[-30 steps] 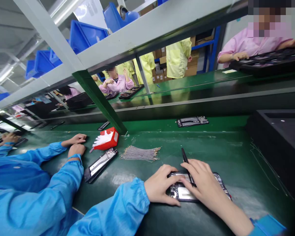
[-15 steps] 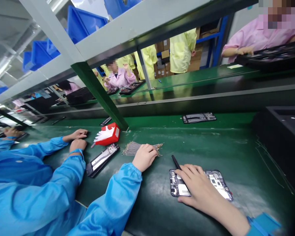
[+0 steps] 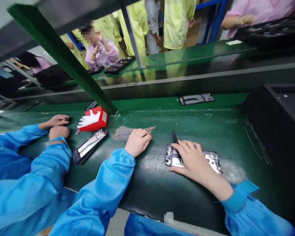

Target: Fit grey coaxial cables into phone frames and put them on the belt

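At the left of centre, a red box (image 3: 103, 118) holds white strips (image 3: 89, 119), several poking over its rim. The black box (image 3: 267, 127) at the right edge hides its contents. In the upper right, a black tray (image 3: 270, 34) of dark parts sits before a person in pink.

The front edge of the green table (image 3: 142, 186) runs along the bottom of the frame. Tabletop stretches between the open phone (image 3: 212, 160), right of centre, and the black box, and also between the two hands. A green post (image 3: 71, 65) slants down behind the red box.

The left hand (image 3: 138, 142), mid-frame, reaches palm down over the right part of a bundle of grey wires (image 3: 123, 133), fingers curled; whether it grips any, I cannot tell. The right hand (image 3: 193, 156) grasps black tweezers (image 3: 175, 137), tips pointing away, and lies across the phone, covering its middle.
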{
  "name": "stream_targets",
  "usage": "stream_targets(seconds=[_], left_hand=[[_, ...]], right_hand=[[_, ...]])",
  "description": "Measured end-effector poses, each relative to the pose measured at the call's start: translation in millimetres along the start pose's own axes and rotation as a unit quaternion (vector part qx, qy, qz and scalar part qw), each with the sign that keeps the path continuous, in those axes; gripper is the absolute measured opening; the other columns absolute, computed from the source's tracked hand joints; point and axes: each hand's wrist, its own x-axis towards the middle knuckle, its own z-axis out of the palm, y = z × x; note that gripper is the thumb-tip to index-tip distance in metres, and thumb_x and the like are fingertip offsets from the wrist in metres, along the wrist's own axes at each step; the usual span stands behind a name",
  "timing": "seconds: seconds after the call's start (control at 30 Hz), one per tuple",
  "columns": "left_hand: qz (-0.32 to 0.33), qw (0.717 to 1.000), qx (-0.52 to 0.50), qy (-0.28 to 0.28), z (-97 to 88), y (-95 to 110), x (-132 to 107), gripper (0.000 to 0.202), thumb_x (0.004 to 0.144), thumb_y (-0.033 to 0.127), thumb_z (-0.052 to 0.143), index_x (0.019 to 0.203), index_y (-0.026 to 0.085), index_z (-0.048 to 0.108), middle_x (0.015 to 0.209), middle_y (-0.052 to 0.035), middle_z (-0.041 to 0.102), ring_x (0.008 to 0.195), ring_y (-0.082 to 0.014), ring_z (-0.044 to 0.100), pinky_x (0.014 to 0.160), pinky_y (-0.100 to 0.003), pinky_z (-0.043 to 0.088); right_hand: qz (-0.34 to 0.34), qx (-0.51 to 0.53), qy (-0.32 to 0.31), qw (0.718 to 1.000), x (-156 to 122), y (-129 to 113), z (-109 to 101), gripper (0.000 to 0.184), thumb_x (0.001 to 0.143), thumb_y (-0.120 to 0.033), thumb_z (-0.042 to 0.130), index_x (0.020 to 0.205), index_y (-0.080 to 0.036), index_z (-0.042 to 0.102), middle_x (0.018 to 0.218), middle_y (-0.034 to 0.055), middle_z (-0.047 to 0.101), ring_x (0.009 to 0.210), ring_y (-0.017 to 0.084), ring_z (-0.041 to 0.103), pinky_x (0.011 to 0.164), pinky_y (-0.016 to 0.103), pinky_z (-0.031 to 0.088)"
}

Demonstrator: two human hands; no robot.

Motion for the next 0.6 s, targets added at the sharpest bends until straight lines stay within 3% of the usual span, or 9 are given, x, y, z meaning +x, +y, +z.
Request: stream_targets(seconds=[0.17, 0.33, 0.5, 0.6], left_hand=[[0.010, 1.000, -0.012, 0.015, 0.3, 5, 0, 0.017, 0.088, 0.022, 0.043, 0.083, 0.019, 0.059, 0.083, -0.0027, 0.058, 0.083, -0.0162, 0.049, 0.075, -0.031, 0.036], [-0.001, 1.000, -0.007, 0.008, 3.2, 3, 0, 0.016, 0.087, 0.022, 0.043, 0.084, 0.018, 0.058, 0.085, -0.0035, 0.058, 0.083, -0.0168, 0.048, 0.073, -0.030, 0.036], [-0.002, 1.000, 0.000, 0.010, 1.1, 0, 2, 0.020, 0.088, 0.022, 0.042, 0.078, 0.019, 0.059, 0.081, -0.0033, 0.058, 0.078, -0.0164, 0.048, 0.070, -0.031, 0.035], [0.010, 0.998, -0.050, 0.020, -2.5, 15, 2, 0.020, 0.088, 0.022, 0.041, 0.080, 0.019, 0.059, 0.083, -0.0033, 0.058, 0.082, -0.0162, 0.049, 0.072, -0.031, 0.036]], right_hand=[[0.016, 0.070, 0.022, 0.997, 0, 3, -3, 0.056, 0.079, -0.040, 0.056, 0.126, -0.018, 0.035, 0.118, 0.0116, 0.048, 0.108, 0.027, 0.042, 0.086, 0.040, 0.036], [0.048, 0.129, 0.080, 0.987, -2, 4, -4, 0.026, 0.085, -0.016, 0.041, 0.111, -0.017, 0.046, 0.094, 0.0072, 0.058, 0.084, 0.019, 0.052, 0.073, 0.032, 0.042], [0.061, 0.169, 0.108, 0.978, -2, 0, -11, 0.016, 0.089, -0.024, 0.040, 0.097, -0.018, 0.052, 0.077, 0.0035, 0.059, 0.069, 0.016, 0.054, 0.065, 0.028, 0.041], [0.054, 0.211, 0.105, 0.970, 0, -5, -15, 0.017, 0.090, -0.028, 0.041, 0.098, -0.019, 0.054, 0.080, 0.0037, 0.059, 0.071, 0.015, 0.054, 0.066, 0.028, 0.041]])
